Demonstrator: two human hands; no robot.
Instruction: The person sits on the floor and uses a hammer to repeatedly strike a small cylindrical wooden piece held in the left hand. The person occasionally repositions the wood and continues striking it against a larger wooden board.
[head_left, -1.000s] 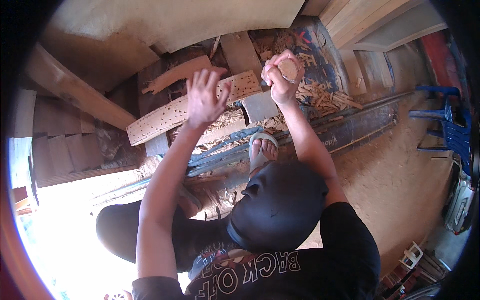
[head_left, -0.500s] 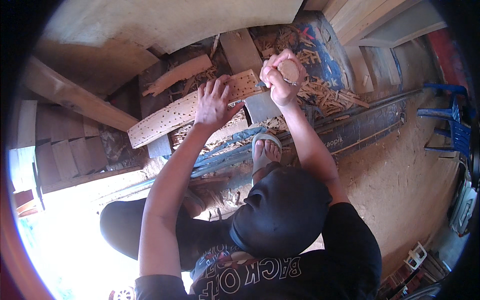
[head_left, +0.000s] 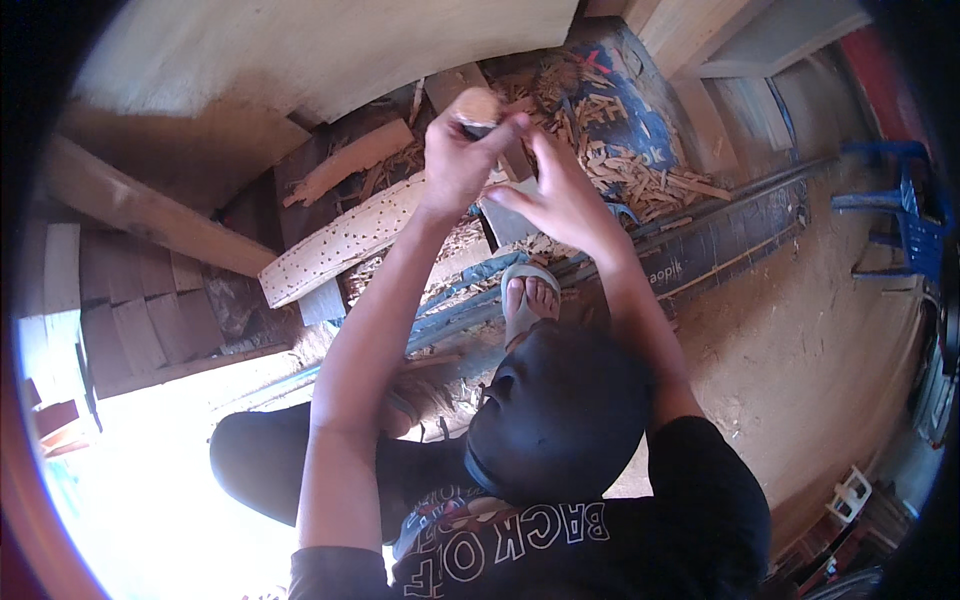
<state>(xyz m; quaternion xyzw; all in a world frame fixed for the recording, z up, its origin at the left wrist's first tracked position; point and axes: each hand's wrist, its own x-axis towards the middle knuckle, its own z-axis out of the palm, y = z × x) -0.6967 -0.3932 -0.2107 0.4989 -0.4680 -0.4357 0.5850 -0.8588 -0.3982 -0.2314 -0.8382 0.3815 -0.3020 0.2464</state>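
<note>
My left hand [head_left: 460, 165] is closed around a tool with a thick round wooden handle [head_left: 478, 103], held above the far end of a long pale board. The rest of the tool is hidden by my fingers. Just to the right, my right hand [head_left: 565, 200] is open, thumb apart, its fingertips close to the left hand; whether they touch the tool I cannot tell. The board [head_left: 340, 240] lies slantwise beneath the hands, its upper face dotted with rows of small dark pits. Wood blocks [head_left: 322, 300] support it from below.
Wood chips [head_left: 640, 180] lie heaped right of the board. A rough offcut [head_left: 350, 162] lies behind it. A large pale panel [head_left: 330, 50] leans over the far side, with a beam [head_left: 150, 205] at left. My sandalled foot [head_left: 530, 290] stands close by. A blue plastic chair [head_left: 905, 210] is at right.
The wooden-handled tool has passed from my right hand to my left. My left hand has lifted off the board, and my right hand has opened and come lower.
</note>
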